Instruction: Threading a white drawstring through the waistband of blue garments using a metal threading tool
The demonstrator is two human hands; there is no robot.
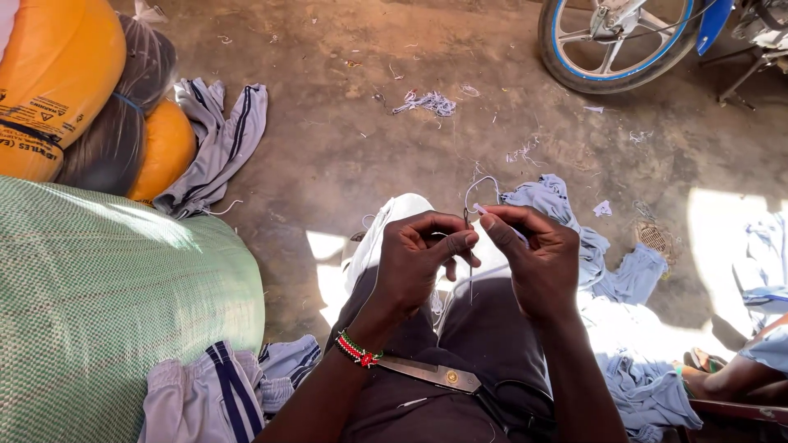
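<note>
My left hand [423,258] pinches a thin needle [469,271] upright between thumb and forefinger; a beaded bracelet [357,350] circles that wrist. My right hand [533,254] pinches the end of a pale thread [480,187] just beside the needle's top, and the thread loops up above both hands. Large scissors [443,377] lie across my lap on dark trousers. A white shoe [386,234] shows beyond my knee.
A big green woven sack [107,303] fills the left, with orange and dark sacks [74,90] behind. Grey striped shorts [217,143] lie on the dirt floor and at my left [213,394]. Light blue cloth [624,271] piles right. A motorbike wheel [611,41] stands top right.
</note>
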